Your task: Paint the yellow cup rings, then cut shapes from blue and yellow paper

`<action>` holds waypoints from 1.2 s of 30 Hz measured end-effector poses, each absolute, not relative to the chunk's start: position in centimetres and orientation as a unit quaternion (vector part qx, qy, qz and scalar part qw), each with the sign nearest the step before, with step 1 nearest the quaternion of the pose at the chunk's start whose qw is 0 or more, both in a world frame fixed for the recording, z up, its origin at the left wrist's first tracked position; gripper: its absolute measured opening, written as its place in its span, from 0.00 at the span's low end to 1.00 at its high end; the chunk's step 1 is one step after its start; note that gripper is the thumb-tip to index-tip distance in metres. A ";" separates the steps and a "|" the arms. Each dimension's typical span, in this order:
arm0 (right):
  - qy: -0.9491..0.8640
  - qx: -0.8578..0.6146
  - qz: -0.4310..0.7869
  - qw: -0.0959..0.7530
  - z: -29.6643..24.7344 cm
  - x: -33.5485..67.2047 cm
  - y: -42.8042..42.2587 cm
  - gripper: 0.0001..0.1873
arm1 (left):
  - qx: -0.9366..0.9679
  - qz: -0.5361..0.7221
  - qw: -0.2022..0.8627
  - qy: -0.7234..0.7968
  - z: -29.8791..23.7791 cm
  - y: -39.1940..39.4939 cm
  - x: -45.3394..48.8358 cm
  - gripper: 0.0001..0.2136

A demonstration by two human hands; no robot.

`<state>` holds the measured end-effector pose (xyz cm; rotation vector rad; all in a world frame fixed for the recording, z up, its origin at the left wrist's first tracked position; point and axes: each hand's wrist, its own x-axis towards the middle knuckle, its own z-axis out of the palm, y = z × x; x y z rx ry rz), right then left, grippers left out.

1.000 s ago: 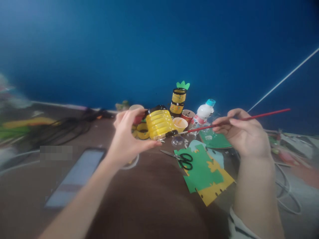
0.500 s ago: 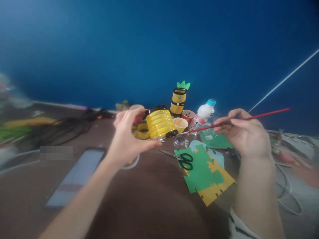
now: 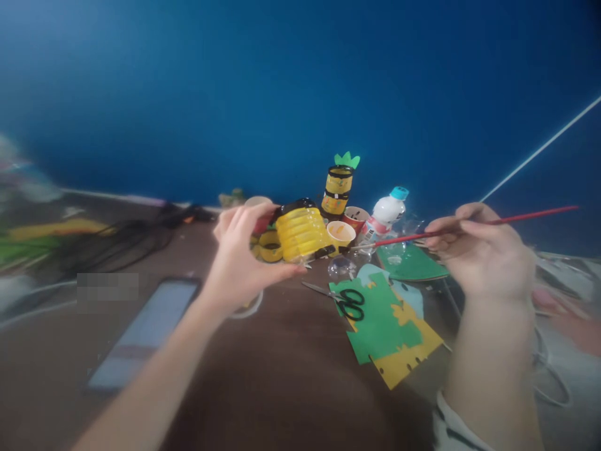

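My left hand grips a yellow ribbed plastic piece with a black rim, held up above the brown table. My right hand pinches a thin red paintbrush, its tip pointing left toward a small cup of yellow paint. The brush tip is a short way right of the yellow piece, not touching it.
Black-handled scissors lie on green and yellow cut paper. Behind stand a yellow-and-black stacked cylinder with a green top, a white bottle with a blue cap and a red cup. A phone lies left; cables at both sides.
My right hand has drawn back to the right with the brush, pulling its tip away from the yellow piece. My left hand has barely moved.
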<state>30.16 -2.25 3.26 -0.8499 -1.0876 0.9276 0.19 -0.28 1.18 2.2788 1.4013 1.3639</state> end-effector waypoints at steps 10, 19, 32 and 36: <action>-0.526 -0.385 0.394 0.648 3.3 29.2 -2.3 0.07 | 0.762 0.437 0.050 0.476 1.4 -0.4 0.8 0.33; -0.500 -0.388 0.381 0.674 3.6 29.4 -2.5 0.08 | 0.764 0.437 0.040 0.472 0.9 0.0 0.4 0.32; -0.519 -0.388 0.377 0.662 3.5 29.0 -2.4 0.07 | 0.776 0.411 0.024 0.478 1.1 -0.1 0.6 0.32; -0.500 -0.381 0.384 0.676 3.9 29.3 -2.7 0.08 | 0.777 0.416 0.012 0.473 0.8 0.1 0.5 0.32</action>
